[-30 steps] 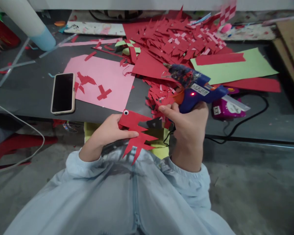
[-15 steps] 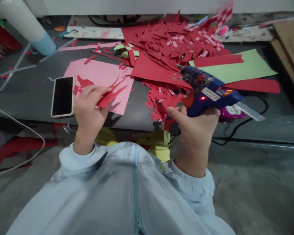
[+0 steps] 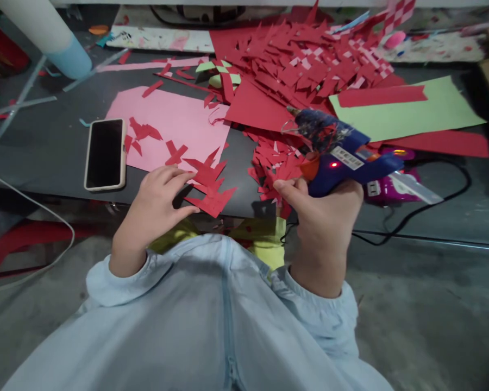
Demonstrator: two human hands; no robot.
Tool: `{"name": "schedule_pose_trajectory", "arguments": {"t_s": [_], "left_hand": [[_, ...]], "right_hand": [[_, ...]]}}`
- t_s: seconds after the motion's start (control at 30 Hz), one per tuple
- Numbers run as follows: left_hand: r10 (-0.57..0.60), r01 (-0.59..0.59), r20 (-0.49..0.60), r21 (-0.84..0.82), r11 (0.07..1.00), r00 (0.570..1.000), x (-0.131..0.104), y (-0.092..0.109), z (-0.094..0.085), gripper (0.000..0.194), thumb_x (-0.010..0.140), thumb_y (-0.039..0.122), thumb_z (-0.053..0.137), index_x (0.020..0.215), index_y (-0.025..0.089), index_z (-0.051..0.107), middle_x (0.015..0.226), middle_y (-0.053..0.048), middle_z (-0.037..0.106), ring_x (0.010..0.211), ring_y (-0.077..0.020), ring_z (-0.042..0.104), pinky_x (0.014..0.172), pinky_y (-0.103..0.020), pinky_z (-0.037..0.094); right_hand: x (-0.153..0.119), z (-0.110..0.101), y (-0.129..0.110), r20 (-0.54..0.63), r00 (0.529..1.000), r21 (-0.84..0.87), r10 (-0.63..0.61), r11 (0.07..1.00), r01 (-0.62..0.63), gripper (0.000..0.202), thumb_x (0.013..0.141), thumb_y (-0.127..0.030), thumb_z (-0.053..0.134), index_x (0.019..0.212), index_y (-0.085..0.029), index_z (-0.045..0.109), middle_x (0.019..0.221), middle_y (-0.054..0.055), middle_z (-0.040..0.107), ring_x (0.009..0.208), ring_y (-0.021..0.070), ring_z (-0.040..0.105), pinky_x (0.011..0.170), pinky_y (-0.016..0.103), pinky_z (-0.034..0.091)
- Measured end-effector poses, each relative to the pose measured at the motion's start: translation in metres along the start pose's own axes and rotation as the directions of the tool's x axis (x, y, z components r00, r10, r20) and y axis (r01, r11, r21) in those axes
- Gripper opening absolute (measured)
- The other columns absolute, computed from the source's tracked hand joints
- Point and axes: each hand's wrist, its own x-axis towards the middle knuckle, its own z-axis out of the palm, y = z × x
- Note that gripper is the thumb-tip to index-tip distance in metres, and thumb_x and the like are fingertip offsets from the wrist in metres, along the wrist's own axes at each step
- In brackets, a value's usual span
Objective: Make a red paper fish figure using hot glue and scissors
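My right hand (image 3: 324, 220) is wrapped round the handle of a blue hot glue gun (image 3: 338, 155). The gun's orange trigger shows in front of my fingers, a red light glows on its side, and its nozzle points to the upper left. A clear glue stick (image 3: 418, 187) sticks out of the back. On the left, my left hand (image 3: 158, 201) is open, thumb and fingers apart, at the left edge of a jagged red paper cutout (image 3: 212, 187). That cutout lies at the table's front edge, partly over the pink paper sheet (image 3: 167, 117).
A phone (image 3: 105, 155) lies left of the pink sheet. Behind sits a large heap of red paper pieces (image 3: 289, 65), with a green paper sheet (image 3: 440, 108) to its right. A white and blue bottle (image 3: 67, 51) stands at back left. A black cable (image 3: 424, 214) trails at right.
My left hand has let go of the red paper cutout, which now lies flat near the front edge, and its fingers have spread. My right hand keeps the glue gun almost in place.
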Motion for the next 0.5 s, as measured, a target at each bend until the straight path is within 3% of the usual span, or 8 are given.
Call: {"name": "schedule_pose_trajectory", "arguments": {"t_s": [0.23,0.5], "left_hand": [[0.007,-0.007,-0.012,0.039,0.999,1.0,0.005,0.009,0.01,0.041,0.098,0.047,0.056,0.123,0.016,0.066,0.123,-0.013,0.067,0.119,-0.0286,0.06,0.107,-0.047,0.047],[-0.005,-0.005,0.051,0.183,0.983,0.999,0.02,0.031,0.033,0.046,0.098,0.04,0.056,0.128,0.006,0.062,0.122,-0.021,0.065,0.116,-0.0336,0.058,0.102,-0.048,0.047]], "right_hand": [[-0.002,0.006,-0.01,0.04,0.999,-0.04,0.02,0.999,-0.019,0.034,0.06,-0.024,0.082,0.054,-0.023,0.048,0.05,-0.006,0.048,0.048,0.014,0.053,0.047,0.03,0.048],[-0.005,0.007,-0.008,0.041,0.998,-0.062,0.047,0.997,-0.045,0.033,0.058,-0.023,0.083,0.055,-0.022,0.05,0.053,-0.006,0.051,0.05,0.0137,0.054,0.052,0.031,0.051]]}}
